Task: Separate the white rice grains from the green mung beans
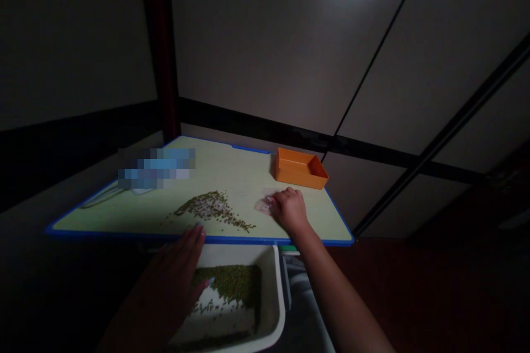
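Observation:
A loose heap of small green seeds or pods (pixel 211 207) is spread over the pale tabletop (pixel 232 168), thinning out to the right. My right hand (pixel 292 209) rests on the table to the right of the heap, its fingers curled in and closed. Beside its fingertips lies a thin, see-through pinkish thing (pixel 264 204), too dim to name. Over the white bin (pixel 278 292) is my left hand (pixel 186 265), fingers stretched out and thumb apart, fingertips near the table's front edge. More green seeds (pixel 238 282) lie in that bin.
An orange open box (pixel 301 170) stands at the table's back right. At the left, a blurred-out blue object (pixel 157 168) sits with a cable (pixel 101 197) beside it. The table has a blue raised edge (pixel 248 240). Panelled walls (pixel 265 38) rise behind.

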Demonstrator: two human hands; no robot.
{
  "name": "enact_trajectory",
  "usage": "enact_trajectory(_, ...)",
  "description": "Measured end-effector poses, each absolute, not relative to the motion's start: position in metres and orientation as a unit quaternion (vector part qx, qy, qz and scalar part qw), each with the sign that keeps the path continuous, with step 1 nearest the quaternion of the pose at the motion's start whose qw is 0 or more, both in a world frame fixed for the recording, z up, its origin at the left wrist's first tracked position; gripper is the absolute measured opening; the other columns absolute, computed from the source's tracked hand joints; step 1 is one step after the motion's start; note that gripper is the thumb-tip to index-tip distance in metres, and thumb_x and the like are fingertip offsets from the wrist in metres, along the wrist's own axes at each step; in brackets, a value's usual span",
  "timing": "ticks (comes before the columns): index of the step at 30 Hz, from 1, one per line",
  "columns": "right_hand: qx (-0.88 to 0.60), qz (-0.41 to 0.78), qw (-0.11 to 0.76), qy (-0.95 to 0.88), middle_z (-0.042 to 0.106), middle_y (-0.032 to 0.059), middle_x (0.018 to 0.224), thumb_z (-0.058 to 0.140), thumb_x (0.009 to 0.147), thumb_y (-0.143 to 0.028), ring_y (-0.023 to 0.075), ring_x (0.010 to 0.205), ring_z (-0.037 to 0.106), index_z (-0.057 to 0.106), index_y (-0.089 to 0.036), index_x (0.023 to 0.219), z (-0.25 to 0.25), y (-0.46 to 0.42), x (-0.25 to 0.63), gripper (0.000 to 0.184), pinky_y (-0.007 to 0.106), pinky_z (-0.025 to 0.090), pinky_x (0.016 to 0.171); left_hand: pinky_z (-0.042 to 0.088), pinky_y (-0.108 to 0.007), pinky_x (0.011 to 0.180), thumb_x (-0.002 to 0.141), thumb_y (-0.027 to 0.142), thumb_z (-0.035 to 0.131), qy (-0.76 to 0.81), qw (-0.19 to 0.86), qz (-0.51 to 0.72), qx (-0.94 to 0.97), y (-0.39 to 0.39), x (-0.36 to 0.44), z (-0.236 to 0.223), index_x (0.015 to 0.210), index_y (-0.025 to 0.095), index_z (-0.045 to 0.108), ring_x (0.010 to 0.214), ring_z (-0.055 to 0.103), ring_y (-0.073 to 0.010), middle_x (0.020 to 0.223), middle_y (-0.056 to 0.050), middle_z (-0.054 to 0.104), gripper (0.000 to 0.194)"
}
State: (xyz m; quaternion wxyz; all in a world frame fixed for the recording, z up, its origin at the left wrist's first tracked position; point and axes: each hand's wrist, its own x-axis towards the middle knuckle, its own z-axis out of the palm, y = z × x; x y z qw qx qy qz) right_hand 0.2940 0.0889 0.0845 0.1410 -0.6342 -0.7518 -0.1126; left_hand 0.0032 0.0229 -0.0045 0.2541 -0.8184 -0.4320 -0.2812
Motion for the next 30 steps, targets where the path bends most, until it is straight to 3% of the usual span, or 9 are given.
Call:
enact_trajectory(9, -0.610, -0.177, 0.129, -0.761, 0.071, 0.0099, 0.090, 0.046, 0.095, -0.042, 0.0233, 0.094, 0.055, 0.068, -0.018, 0.090, 0.083, 0.090, 0.288, 0.033, 0.036, 0.028, 0.081, 0.043, -0.044, 0.096, 0.083, 0.050, 0.039, -0.435, 0.262, -0.267, -0.819, 0.024, 0.003, -0.008, 0.145, 0.012, 0.028, 0.130, 0.050, -0.0275, 0.144, -0.014, 0.050, 0.073)
enact_trajectory(18, -0.652, -0.197, 0.119, -0.723, 0.071, 0.0121, 0.089, 0.045, 0.095, -0.043, 0.0233, 0.091, 0.057, 0.069, -0.016, 0.090, 0.087, 0.108, 0.283, 0.037, 0.036, 0.028, 0.080, 0.045, -0.043, 0.095, 0.083, 0.055, 0.038, -0.426, 0.265, -0.267, -0.823, 0.030, 0.000, -0.014, 0.148, 0.012, 0.020, 0.128, 0.052, -0.0270, 0.143, -0.014, 0.051, 0.080)
enact_trajectory(30, -0.691, -0.155, 0.233, -0.666, 0.070, 0.0079, 0.080, 0.052, 0.092, -0.041, 0.0181, 0.077, 0.059, 0.068, -0.018, 0.084, 0.081, 0.108, 0.296, 0.029, 0.032, 0.030, 0.079, 0.047, -0.043, 0.093, 0.082, 0.056, 0.039, -0.429, 0.250, -0.246, -0.832, 0.028, -0.002, -0.008, 0.145, 0.012, 0.027, 0.128, 0.052, -0.0278, 0.145, -0.015, 0.049, 0.078)
